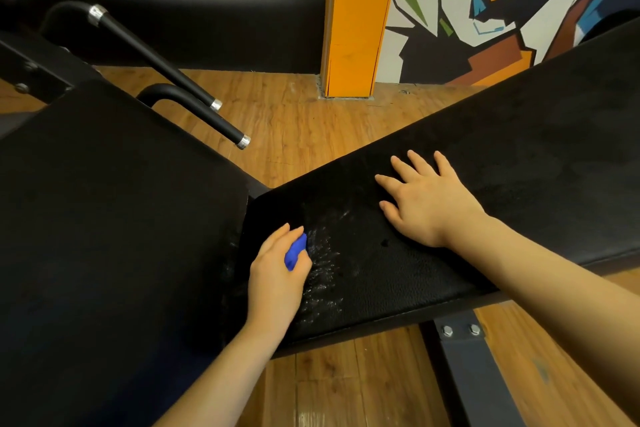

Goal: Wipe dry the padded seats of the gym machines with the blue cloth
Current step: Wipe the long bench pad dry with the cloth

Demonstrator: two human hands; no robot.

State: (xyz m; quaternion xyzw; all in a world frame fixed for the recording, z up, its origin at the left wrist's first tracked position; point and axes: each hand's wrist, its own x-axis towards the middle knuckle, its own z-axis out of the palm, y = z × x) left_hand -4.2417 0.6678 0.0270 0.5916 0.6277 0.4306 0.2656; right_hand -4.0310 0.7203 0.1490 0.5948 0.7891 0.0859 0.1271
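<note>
A long black padded bench seat [485, 156] runs from the centre to the upper right. Its near end glistens with wet streaks [322, 274]. My left hand [277, 274] rests on that wet end, fingers curled around a bunched blue cloth [295, 251] that is mostly hidden under the hand. My right hand [426, 198] lies flat on the pad further along, fingers spread and holding nothing. A second black padded seat [114, 218] fills the left side, its edge nearly touching the bench's end.
Two black handle bars with chrome end caps [173, 76] jut out above the left seat. A grey steel frame leg with bolts [474, 367] stands under the bench. Wooden floor lies between; an orange pillar [356, 21] and painted wall stand behind.
</note>
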